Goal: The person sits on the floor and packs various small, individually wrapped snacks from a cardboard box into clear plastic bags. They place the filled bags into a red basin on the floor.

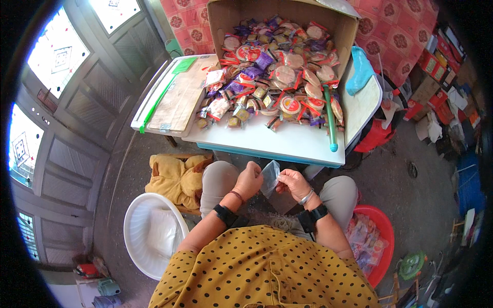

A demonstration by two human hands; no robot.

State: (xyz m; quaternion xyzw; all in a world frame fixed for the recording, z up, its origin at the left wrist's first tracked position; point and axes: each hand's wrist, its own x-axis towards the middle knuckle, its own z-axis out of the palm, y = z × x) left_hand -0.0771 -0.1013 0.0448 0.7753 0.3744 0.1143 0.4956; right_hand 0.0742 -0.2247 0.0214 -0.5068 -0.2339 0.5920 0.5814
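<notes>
Between my hands, above my lap, is a small clear plastic bag [270, 179]. My left hand [249, 179] is at the bag's left edge with its fingers curled. The fingers and thumb of my right hand [294, 184] pinch its right side. Beyond them, on the white tabletop [246, 138], lies a large heap of individually wrapped snacks [285, 75], spilling from a cardboard box [348, 27] on its side. A green tube [330, 119] lies at the heap's right edge.
A white plastic basin [133, 231] with a stack of clear bags [163, 231] stands at left; a red basin [389, 235] with filled bags [366, 242] at right. A wooden board [181, 98] lies on the table's left, a green fly swatter [160, 96] on it. A yellow cushion [175, 177] lies below.
</notes>
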